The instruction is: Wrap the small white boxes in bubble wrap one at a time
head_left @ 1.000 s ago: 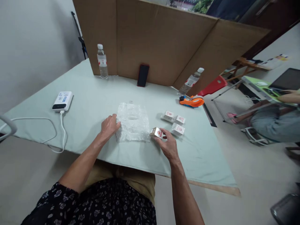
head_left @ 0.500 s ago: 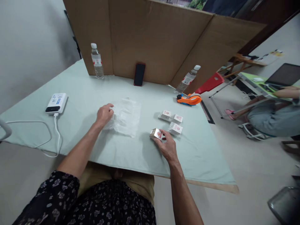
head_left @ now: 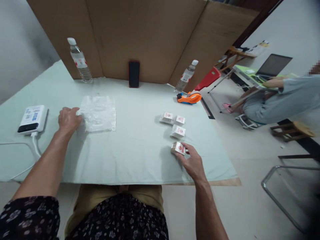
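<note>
On the left of the table, my left hand (head_left: 69, 119) pinches the left edge of a clear bubble wrap bag (head_left: 99, 113), which lies flat on the cloth. My right hand (head_left: 192, 161) grips a small white and tan box (head_left: 178, 148) with a red mark, between thumb and fingers near the front right of the table. Just beyond it sit three similar small boxes in clear wrapping: the nearest wrapped box (head_left: 178, 132), the back left one (head_left: 167, 116) and the back right one (head_left: 179, 120).
An orange tape dispenser (head_left: 189, 98) lies beside a water bottle (head_left: 186, 77) at the back right. Another bottle (head_left: 81, 61) and a phone (head_left: 134, 74) stand against the cardboard screen (head_left: 145, 36). A power bank (head_left: 33, 119) with a cable is at left. A person (head_left: 280, 96) sits at right.
My left hand has drawn the bubble wrap bag to the left, and it lies flatter. My right hand has carried the box rightward, nearer the front of the wrapped boxes. The view has shifted.
</note>
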`<state>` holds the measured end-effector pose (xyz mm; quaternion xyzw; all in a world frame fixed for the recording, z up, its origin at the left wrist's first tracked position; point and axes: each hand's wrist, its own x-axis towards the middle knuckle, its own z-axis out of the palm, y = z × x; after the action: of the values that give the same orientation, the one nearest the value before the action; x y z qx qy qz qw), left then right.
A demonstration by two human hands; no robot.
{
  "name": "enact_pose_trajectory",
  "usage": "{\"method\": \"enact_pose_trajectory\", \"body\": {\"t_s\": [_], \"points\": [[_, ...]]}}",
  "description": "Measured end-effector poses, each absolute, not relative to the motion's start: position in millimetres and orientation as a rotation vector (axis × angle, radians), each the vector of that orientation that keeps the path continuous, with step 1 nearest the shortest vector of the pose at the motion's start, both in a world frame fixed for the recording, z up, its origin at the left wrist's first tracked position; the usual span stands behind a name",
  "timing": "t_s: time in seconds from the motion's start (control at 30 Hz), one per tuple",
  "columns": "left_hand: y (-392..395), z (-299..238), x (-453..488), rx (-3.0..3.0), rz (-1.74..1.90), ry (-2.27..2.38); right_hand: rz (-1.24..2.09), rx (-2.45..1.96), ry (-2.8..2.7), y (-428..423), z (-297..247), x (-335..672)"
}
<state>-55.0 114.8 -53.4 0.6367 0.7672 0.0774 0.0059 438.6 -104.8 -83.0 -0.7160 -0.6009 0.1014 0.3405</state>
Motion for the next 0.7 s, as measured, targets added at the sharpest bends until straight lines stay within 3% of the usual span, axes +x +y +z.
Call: {"method": "enact_pose_trajectory", "body": {"t_s": [0.13,0.4,0.7], "points": [[94.2,-51.6,-24.7,2.22,0.452,2.283,0.182,-1.982,-1.494,-115.1,-83.6,482.9],[75.4,-66.5,-10.0,2.391,0.08,1.926,0.003,-2.029,-1.584,-103.0,-76.3,516.3],[21.3,-66.2,56.3,2.407,0.832,1.688,-0.054,-2.057,-1.737,-30.6,-77.3,475.5]]}}
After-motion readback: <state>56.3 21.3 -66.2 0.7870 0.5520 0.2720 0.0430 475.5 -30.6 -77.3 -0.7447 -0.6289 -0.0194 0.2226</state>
